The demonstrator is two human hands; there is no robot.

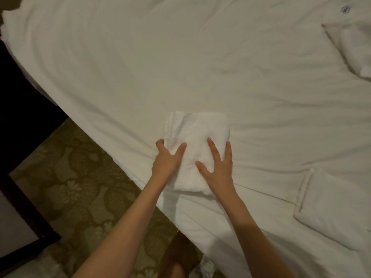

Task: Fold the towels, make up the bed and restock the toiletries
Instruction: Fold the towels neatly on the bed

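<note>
On the bed [140, 63]: towel [197, 135] folded, lying flat.
Left hand [167, 163]: pinches towel's edge, anchoring it.
Right hand [217, 167]: fingers spread flat, pressing folds smooth.

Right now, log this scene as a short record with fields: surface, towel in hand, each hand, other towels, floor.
surface: white bed sheet, lightly wrinkled
towel in hand: folded white towel lying flat near the bed's near edge
left hand: left hand grips the towel's left edge, thumb on top
right hand: right hand rests flat on the towel, fingers spread
other towels: second folded towel at lower right; folded white linen at upper right, partly cut off
floor: patterned carpet left of the bed
</note>
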